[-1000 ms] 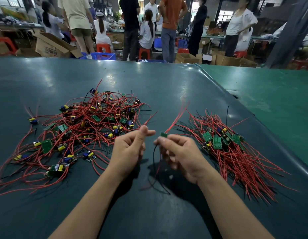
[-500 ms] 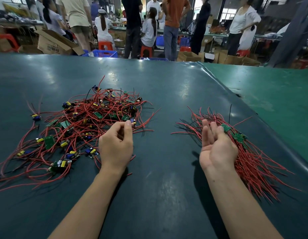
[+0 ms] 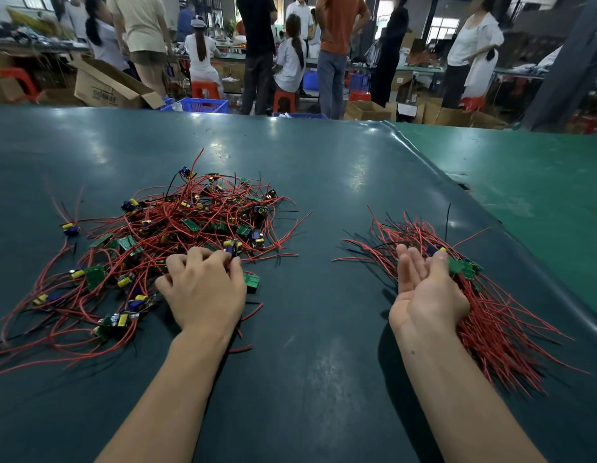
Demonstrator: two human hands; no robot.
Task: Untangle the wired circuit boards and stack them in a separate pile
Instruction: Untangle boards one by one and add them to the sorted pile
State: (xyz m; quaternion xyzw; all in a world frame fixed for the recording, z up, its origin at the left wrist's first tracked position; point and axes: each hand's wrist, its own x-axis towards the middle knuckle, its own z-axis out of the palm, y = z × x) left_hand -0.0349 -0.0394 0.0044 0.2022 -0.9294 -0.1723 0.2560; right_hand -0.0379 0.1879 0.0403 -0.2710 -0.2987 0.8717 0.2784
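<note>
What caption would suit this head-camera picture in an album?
Left hand reaches into the tangled pile of wired boards while the right hand rests open against the sorted pile.

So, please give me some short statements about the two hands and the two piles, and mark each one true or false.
1. The left hand rests on the tangled pile. True.
2. The right hand is a closed fist. False: its fingers are straight, palm turned up.
3. The sorted pile lies to the right of the tangled one. True.
4. Most wires are blue. False: they are red.
5. The right hand lies beside the sorted pile. True.
</note>
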